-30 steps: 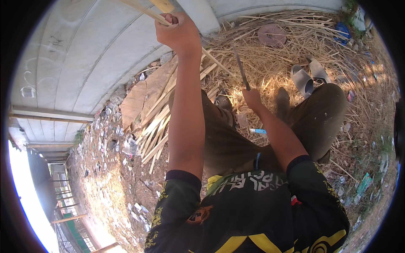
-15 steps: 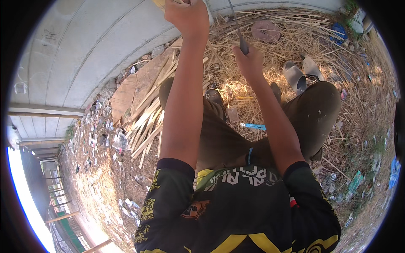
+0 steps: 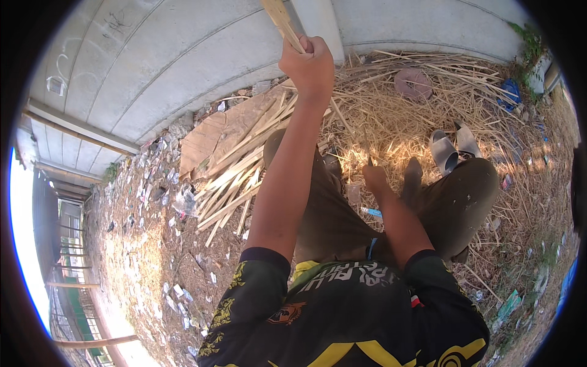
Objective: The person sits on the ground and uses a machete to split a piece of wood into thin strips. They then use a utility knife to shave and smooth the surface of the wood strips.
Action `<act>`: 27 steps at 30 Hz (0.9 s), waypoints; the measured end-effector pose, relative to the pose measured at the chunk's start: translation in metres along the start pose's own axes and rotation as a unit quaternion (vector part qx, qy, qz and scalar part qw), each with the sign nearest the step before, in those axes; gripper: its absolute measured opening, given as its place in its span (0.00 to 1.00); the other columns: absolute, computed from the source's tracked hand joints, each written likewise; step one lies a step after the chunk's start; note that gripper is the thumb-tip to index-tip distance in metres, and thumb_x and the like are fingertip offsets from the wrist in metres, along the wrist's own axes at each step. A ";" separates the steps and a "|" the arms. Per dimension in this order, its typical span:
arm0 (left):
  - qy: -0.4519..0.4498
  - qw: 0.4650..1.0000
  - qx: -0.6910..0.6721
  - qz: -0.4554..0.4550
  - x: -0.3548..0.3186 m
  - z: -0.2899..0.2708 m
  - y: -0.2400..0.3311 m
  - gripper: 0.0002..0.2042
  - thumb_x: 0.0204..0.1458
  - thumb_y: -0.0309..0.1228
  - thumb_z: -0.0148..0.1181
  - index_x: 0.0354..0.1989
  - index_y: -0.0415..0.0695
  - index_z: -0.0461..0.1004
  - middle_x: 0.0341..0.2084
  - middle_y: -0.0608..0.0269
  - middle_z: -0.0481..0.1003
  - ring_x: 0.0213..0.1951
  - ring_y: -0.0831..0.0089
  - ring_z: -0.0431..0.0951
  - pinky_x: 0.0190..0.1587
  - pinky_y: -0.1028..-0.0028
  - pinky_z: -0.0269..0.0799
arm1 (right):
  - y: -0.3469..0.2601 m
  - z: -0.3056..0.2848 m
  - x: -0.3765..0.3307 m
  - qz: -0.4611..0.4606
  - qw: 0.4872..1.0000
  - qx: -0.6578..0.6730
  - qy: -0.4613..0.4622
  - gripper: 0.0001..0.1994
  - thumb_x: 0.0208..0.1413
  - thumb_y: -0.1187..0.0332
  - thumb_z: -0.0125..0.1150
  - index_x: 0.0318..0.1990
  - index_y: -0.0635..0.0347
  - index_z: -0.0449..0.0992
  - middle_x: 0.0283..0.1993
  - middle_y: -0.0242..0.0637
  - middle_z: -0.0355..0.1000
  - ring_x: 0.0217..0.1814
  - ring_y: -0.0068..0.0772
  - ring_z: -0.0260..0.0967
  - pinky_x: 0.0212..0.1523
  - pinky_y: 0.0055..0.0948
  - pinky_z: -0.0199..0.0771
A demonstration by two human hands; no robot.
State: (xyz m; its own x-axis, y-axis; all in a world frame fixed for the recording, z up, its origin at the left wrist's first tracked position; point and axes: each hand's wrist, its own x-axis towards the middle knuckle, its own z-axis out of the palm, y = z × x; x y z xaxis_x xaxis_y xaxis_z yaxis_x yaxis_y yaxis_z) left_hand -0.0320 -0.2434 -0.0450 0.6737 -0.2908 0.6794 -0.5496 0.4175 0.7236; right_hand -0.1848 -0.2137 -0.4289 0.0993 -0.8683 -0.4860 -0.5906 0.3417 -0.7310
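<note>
Raised at the far middle, my left hand is closed around a pale split-bamboo piece; its upper end runs out of the picture. My right hand is closed on the handle of a thin-bladed knife, low between my legs. Against the straw behind it the blade is hard to make out, and it is apart from the bamboo. A pile of pale bamboo strips lies left of my legs. Close to my right hand, a small blue object rests on the ground, partly hidden by my forearm.
A flattened brown cardboard sheet lies beside the strips, near a grey panel wall. Shavings cover the ground ahead, with a round reddish stone among them. Grey sandals lie by my right knee. Litter is scattered leftward.
The view has tilted up, so more wall shows. My right hand has drawn the knife back toward my lap, away from the bamboo. My left hand still grips the bamboo, held up.
</note>
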 end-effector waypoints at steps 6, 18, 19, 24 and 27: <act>-0.002 1.000 -0.019 -0.016 0.003 -0.007 -0.008 0.09 0.53 0.18 0.57 0.31 0.43 0.61 0.22 0.69 0.65 0.21 0.83 0.66 0.23 0.78 0.65 | -0.132 -0.094 -0.038 -0.186 0.968 0.157 0.063 0.18 0.57 0.58 0.64 0.26 0.67 0.74 0.18 0.37 0.68 0.19 0.33 0.64 0.26 0.42 0.64; 0.000 0.999 -0.011 -0.036 -0.002 -0.013 0.000 0.12 0.53 0.17 0.56 0.28 0.46 0.58 0.22 0.71 0.63 0.22 0.85 0.61 0.24 0.78 0.59 | -0.191 -0.114 -0.101 -0.341 0.803 0.483 0.071 0.19 0.67 0.66 0.63 0.23 0.53 0.66 0.20 0.18 0.55 0.21 0.10 0.49 0.23 0.26 0.49; 0.001 0.999 -0.016 -0.034 -0.004 -0.014 -0.001 0.12 0.53 0.18 0.56 0.28 0.47 0.58 0.22 0.72 0.63 0.23 0.85 0.61 0.24 0.78 0.59 | -0.166 -0.089 -0.091 -0.330 0.805 0.487 0.070 0.19 0.68 0.65 0.62 0.23 0.54 0.66 0.20 0.18 0.55 0.22 0.10 0.49 0.23 0.26 0.49; -0.032 0.997 -0.056 -0.031 -0.012 0.021 0.026 0.13 0.53 0.18 0.57 0.27 0.46 0.58 0.21 0.73 0.62 0.23 0.85 0.61 0.24 0.79 0.60 | 0.004 0.004 0.024 -0.108 0.993 -0.037 0.032 0.24 0.53 0.55 0.62 0.39 0.75 0.82 0.37 0.64 0.81 0.46 0.63 0.81 0.50 0.49 0.80; -0.034 0.998 -0.023 -0.042 -0.015 0.000 0.011 0.13 0.52 0.18 0.57 0.27 0.46 0.58 0.21 0.73 0.61 0.23 0.85 0.61 0.25 0.78 0.60 | -0.032 -0.006 -0.017 -0.075 0.997 0.025 -0.024 0.20 0.49 0.61 0.62 0.36 0.76 0.82 0.32 0.61 0.80 0.40 0.60 0.82 0.42 0.49 0.81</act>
State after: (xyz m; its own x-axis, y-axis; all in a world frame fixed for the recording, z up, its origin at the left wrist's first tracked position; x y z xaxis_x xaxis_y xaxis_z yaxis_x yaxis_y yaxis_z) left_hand -0.0484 -0.2343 -0.0469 0.6803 -0.3832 0.6248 -0.4691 0.4273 0.7729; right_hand -0.1723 -0.2122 -0.3941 0.2221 -0.8930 -0.3914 -0.5255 0.2285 -0.8195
